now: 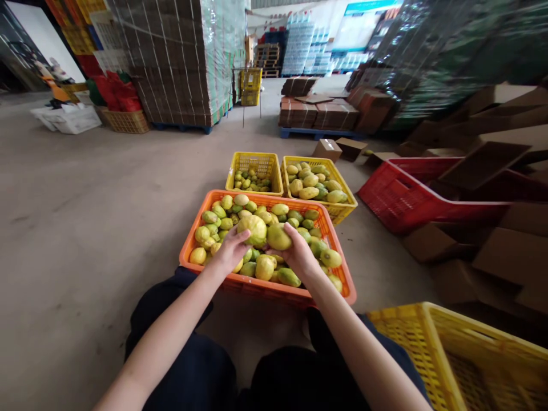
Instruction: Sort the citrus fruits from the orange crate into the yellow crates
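My left hand is closed around a large yellow-green papaya. A smaller, greener papaya is gripped in my right hand. The two fruits are held side by side, almost touching, above an orange crate. Many more green and yellow papayas fill that crate, among them a green one near its front wall and a yellow one beside it. My fingers under both fruits are partly hidden.
Behind the orange crate stand two yellow crates: the left one holds small fruit, the right one larger papayas. A red crate and cardboard boxes lie at right. Another yellow crate is by my right leg. Wrapped stacks stand behind.
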A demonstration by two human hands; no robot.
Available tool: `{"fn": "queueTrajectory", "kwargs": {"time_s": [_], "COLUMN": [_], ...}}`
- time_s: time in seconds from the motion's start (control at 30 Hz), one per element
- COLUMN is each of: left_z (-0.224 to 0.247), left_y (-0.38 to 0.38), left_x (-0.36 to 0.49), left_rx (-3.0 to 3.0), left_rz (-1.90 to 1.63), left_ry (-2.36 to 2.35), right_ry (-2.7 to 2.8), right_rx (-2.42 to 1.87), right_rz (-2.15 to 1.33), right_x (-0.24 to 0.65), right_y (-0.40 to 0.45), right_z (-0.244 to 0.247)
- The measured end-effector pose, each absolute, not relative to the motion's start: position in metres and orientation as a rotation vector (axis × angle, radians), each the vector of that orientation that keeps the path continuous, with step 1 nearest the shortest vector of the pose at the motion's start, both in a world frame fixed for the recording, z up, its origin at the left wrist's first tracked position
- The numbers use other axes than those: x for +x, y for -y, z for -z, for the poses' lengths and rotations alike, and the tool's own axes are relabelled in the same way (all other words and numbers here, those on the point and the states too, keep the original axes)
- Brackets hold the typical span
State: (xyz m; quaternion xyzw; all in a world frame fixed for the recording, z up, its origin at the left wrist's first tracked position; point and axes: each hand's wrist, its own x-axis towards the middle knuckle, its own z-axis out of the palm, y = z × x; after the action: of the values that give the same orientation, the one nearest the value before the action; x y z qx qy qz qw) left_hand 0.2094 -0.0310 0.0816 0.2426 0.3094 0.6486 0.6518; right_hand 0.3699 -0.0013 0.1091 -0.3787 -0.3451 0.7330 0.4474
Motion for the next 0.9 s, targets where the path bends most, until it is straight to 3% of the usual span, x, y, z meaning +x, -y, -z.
{"fn": "queueTrajectory", "kwargs": {"time_s": [0.33,0.47,0.9], "left_z": [-0.078,-0.083,-0.109], "left_y": [0.044,0.045,0.045], "left_x": [0.194,0.185,0.179], "left_rx": [0.376,0.162,-0.053], "left_rz": [-1.046,-0.951,-1.242], "left_ry": [-1.072,-0.976,-0.733], "right_ry": [0.801,0.716,0.362], "right_rx": [-1.324,-1.321,-0.829], "right_rz": [-1.939,-2.109,-2.042], "right_x": [0.375,0.369,0.374], "right_y": [0.009,0.009,0.004], "right_z": [-0.116,-0.114,-0.085]}}
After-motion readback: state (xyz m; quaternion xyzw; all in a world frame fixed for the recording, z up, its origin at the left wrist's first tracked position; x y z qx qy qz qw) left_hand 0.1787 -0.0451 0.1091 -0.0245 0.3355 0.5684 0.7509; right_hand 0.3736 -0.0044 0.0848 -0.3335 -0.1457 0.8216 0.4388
